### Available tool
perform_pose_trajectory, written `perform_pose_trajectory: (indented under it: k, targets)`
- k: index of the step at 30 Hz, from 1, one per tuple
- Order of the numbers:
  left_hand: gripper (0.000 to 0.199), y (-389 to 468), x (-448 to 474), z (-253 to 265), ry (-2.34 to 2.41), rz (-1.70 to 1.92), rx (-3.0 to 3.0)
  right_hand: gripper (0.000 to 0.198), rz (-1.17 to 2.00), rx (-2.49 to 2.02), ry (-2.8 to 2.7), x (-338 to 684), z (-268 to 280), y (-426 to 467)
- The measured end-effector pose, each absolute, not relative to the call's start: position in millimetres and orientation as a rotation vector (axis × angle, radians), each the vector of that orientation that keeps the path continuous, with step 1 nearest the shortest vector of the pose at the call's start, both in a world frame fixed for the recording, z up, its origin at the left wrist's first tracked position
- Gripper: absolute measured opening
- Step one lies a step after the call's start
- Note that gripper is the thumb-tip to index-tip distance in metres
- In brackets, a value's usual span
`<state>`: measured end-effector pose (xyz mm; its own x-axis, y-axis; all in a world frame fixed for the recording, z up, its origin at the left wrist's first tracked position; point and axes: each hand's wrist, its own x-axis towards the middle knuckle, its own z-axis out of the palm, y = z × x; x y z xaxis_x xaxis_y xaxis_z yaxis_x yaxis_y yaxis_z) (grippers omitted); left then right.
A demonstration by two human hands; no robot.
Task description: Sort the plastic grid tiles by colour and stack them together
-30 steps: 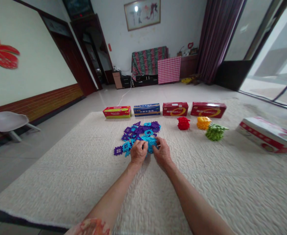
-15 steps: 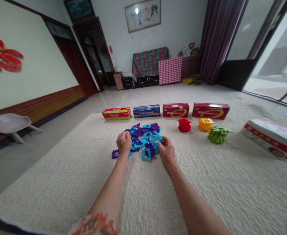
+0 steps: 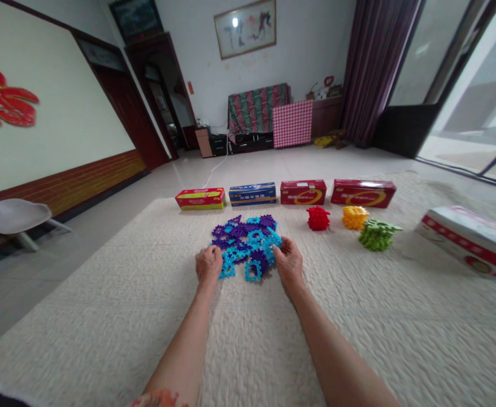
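Well, toothed pieces (image 3: 242, 250) litter cream matting (image 3: 252, 339), tiles (image 3: 248, 161) beyond.

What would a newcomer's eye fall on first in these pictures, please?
Probably the pile of purple and blue toothed pieces, bright against the pale mat between the left hand and the right hand. Next might come the red block, yellow block and green block, off to the pile's right. Beyond them stands a row of four boxes.

cream mat (image 3: 125, 294), perhaps quilted, bearing plastic pieces (image 3: 252, 228), boxes (image 3: 252, 195)
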<state>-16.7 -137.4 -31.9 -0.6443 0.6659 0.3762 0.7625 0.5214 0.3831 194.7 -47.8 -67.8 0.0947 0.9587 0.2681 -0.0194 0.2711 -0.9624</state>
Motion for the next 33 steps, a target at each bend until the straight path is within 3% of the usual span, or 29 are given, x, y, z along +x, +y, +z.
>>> perform_pose_trajectory:
  k: [15, 19, 26, 33]
  targets:
    - [0.031, -107.9, 23.3, -28.3, -2.500, -1.397, -1.358, 0.052, 1.028, -1.075, -1.039, 210.8, -58.1, -35.1]
    - [0.040, -119.6, 33.3, -29.2, -2.264, -1.256, -1.756, 0.047, 0.999, -1.061, -1.071, 212.9, -57.5, -34.0]
    - [0.074, -136.9, 66.5, -28.1, -2.043, -0.633, -2.327, 0.038, 0.765, -1.147, -1.268, 217.1, -64.9, -31.0]
    - [0.063, -119.8, 72.1, -30.7, -2.016, -0.671, -2.168, 0.036, 0.695, -1.190, -1.434, 221.4, -60.5, -33.3]
